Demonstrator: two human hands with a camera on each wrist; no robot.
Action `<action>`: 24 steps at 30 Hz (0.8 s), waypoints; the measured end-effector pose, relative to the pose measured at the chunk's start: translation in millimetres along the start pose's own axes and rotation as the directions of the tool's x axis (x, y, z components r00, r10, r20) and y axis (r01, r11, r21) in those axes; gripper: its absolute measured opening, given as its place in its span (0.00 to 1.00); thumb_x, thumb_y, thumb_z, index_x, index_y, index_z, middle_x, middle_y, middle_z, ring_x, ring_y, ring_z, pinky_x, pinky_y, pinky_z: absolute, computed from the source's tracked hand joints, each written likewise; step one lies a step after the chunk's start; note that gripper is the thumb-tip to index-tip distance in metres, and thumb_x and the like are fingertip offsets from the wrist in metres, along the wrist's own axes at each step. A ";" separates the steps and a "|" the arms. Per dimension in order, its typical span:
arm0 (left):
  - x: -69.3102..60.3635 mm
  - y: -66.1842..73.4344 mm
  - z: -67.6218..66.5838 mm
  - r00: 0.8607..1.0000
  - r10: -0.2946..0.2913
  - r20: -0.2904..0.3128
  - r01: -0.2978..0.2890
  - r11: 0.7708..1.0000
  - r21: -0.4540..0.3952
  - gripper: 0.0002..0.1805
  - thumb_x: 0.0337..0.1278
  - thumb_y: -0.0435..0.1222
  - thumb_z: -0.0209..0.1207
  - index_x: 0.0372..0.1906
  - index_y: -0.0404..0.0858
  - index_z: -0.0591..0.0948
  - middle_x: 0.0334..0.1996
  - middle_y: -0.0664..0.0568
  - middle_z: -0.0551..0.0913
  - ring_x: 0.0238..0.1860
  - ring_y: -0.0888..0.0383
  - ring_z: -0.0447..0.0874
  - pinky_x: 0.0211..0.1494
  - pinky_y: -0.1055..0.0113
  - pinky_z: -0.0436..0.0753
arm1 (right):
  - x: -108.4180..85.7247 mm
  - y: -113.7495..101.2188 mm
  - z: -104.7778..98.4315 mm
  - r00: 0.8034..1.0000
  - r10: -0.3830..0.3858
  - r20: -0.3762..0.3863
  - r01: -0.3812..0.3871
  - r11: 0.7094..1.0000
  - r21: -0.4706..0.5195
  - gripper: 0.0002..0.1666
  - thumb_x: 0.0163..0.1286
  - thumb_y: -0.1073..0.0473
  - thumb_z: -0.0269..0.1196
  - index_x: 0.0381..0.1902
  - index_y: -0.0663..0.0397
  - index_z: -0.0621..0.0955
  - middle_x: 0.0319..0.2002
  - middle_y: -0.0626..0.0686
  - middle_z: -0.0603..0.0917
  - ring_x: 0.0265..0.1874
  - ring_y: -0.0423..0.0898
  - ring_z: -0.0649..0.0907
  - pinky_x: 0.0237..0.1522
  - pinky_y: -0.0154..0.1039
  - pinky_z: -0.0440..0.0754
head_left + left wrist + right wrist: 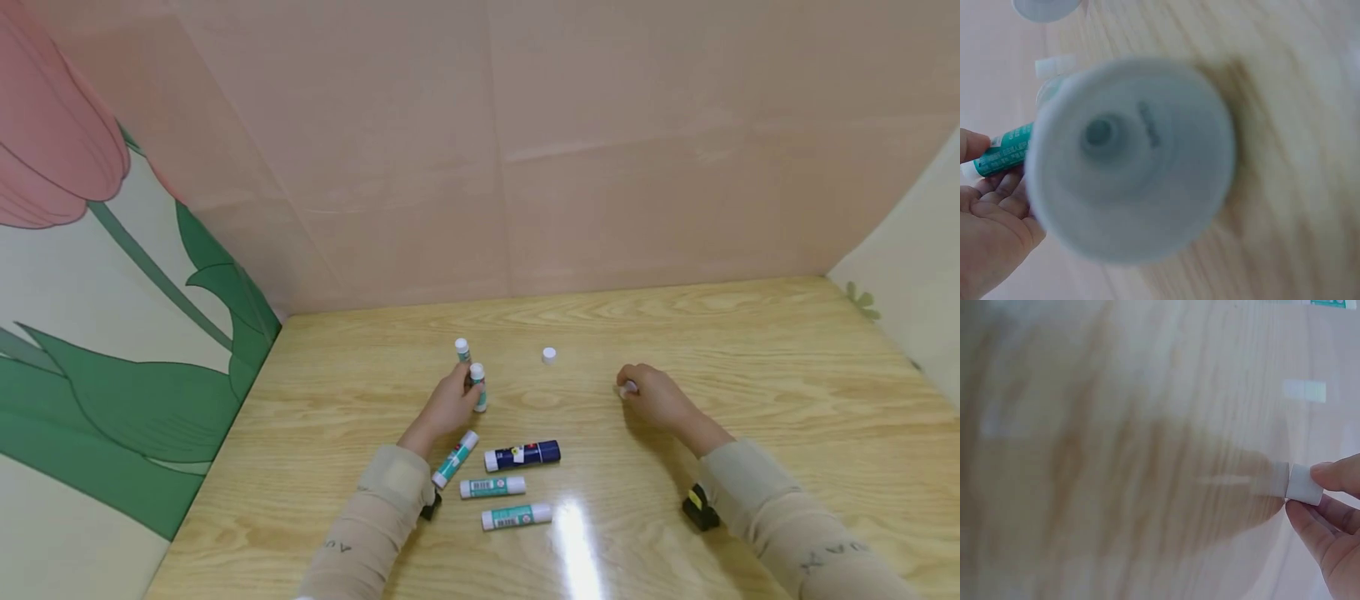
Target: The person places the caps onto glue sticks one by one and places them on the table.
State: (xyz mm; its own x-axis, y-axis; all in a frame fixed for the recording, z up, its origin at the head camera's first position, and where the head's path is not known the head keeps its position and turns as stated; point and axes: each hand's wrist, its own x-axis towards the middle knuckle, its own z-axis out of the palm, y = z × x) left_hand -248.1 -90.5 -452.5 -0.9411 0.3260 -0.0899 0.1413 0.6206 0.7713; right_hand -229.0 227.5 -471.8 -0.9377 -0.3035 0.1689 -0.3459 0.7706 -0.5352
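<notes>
My left hand pinches an upright teal-and-white glue stick between thumb and fingers. Just beyond it stands a second glue stick, partly hidden by the hand. In the left wrist view, the held stick's teal label shows between thumb and fingers, while a blurred round white end fills the middle. Over to the right, my right hand pinches a small white cap at the tabletop. Another white cap sits on the table between the hands.
Near the left forearm lie a slanted teal glue stick, a dark blue glue stick and two more teal ones, an upper and a lower. The wooden table meets a pink backdrop at its far edge.
</notes>
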 end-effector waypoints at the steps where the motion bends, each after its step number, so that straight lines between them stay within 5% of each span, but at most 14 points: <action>1: -0.4 -0.1 0.0 1.000 -0.009 0.001 0.009 1.000 -0.011 0.11 0.61 0.37 0.45 0.45 0.36 0.66 0.35 0.50 0.72 0.34 0.58 0.69 0.36 0.66 0.72 | 0.2 -0.4 0.0 1.000 -0.003 -0.002 0.003 1.000 -0.002 0.06 0.51 0.75 0.55 0.30 0.67 0.75 0.28 0.60 0.76 0.30 0.56 0.76 0.32 0.50 0.73; 10: -3.5 0.6 2.1 1.000 -0.015 0.003 0.015 0.998 -0.062 0.17 0.61 0.36 0.46 0.52 0.33 0.66 0.41 0.47 0.74 0.41 0.56 0.73 0.40 0.67 0.74 | 0.0 0.4 0.5 1.000 0.014 0.005 -0.014 1.000 0.017 0.04 0.54 0.73 0.56 0.30 0.67 0.75 0.26 0.56 0.75 0.27 0.50 0.74 0.29 0.45 0.72; 24: -7.1 7.1 4.2 1.000 0.014 0.013 -0.014 1.000 0.007 0.12 0.60 0.36 0.48 0.45 0.34 0.71 0.34 0.51 0.75 0.32 0.60 0.71 0.34 0.69 0.73 | -2.8 -14.2 -1.1 0.997 0.074 -0.010 -0.073 0.991 0.110 0.04 0.54 0.68 0.60 0.29 0.62 0.76 0.29 0.57 0.79 0.31 0.53 0.76 0.34 0.49 0.73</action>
State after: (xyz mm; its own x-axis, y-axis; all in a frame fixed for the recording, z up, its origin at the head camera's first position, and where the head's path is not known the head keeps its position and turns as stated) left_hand -239.2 -85.5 -449.1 -0.9347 0.3445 -0.0872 0.1572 0.6210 0.7679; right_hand -221.6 218.1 -463.8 -0.9611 -0.2397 0.1370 -0.2710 0.7246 -0.6336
